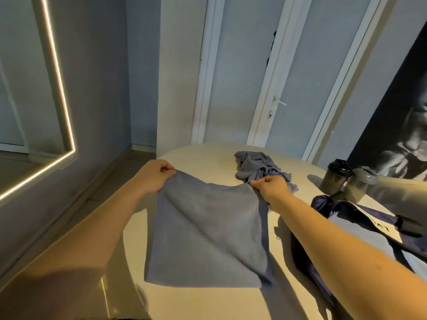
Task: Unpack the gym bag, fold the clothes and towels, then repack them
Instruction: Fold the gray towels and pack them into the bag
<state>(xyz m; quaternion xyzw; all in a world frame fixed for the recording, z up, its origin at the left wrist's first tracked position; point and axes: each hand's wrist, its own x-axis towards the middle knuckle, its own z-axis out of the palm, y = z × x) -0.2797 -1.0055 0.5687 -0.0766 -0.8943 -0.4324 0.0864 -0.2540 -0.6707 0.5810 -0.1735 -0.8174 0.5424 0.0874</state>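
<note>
Grey-blue towel [208, 232], soft nap, doubled, far corners pinched in left hand [157, 175] and right hand [271, 189], near edge on the pale rounded worktop [203, 301]. Crumpled grey garment [256, 166] lies behind; dark bag [360, 227] lies right of the right hand.

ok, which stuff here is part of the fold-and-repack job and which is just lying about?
Job: towel, pinched by left hand and right hand; crumpled garment; gym bag.
Lying about: dark-lidded bottle; clear-lidded bottle; poster.
</note>
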